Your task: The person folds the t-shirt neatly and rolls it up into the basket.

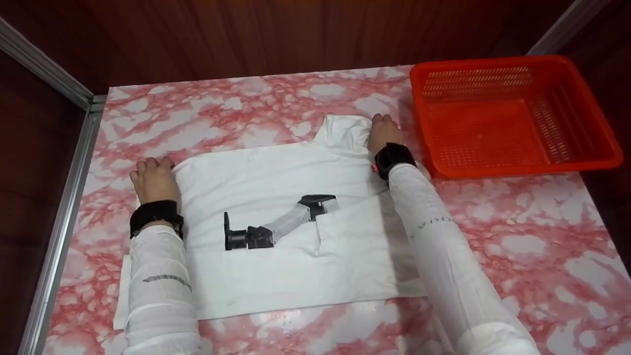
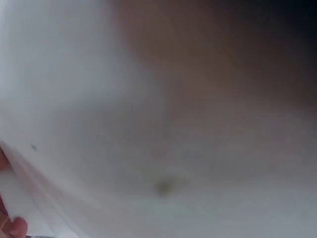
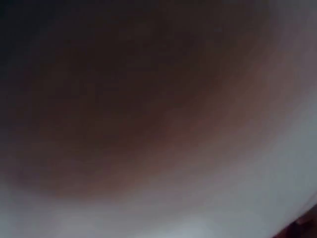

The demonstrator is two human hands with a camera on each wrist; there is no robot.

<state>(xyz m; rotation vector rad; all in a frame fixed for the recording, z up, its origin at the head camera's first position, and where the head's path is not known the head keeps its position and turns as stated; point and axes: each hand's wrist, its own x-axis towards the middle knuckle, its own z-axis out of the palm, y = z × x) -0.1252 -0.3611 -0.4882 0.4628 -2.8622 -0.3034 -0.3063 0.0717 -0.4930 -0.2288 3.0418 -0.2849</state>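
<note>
A white T-shirt lies sideways across the table, with a black and grey jointed arm printed on it. A folded flap covers the right end of the print, and one sleeve points to the far side. At the shirt's far left corner my left hand grips the edge; in the left wrist view fingertips show against white cloth. My right hand holds the cloth beside the sleeve, its fingertips hidden. Mostly blur fills the right wrist view, with white cloth below the hand.
A red plastic basket with slotted sides stands at the far right, close to my right hand. The table has a red and white marbled top. Dark wood panels rise behind it, and a metal frame edge runs along the left.
</note>
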